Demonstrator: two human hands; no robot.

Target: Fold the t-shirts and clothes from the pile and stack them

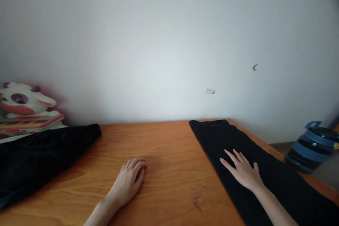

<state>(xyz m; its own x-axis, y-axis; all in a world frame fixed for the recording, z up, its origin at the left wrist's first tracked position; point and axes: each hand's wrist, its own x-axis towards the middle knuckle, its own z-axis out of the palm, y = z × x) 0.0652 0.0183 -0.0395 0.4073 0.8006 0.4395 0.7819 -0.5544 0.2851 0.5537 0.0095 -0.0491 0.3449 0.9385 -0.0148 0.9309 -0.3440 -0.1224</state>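
Note:
My right hand [242,173] lies flat with fingers spread on a long, smooth piece of folded black fabric [219,137], possibly a garment. The fabric stretches from the back of the table down past the lower right edge of the view. On bare wood to the left of it rests my left hand [129,178], its fingers curled together and the thumb near the index finger. Nothing shows in that hand, and its palm is hidden. A second black cloth [50,152], rumpled, lies at the far left, apart from both hands.
Both cloths lie on a brown wooden table [164,144] against a pale wall [159,42]. A cow-shaped toy with a keyboard [29,102] stands at the back left. At the right edge is a dark bottle with blue bands and a handle [312,148]. Dark scribbles mark the tabletop.

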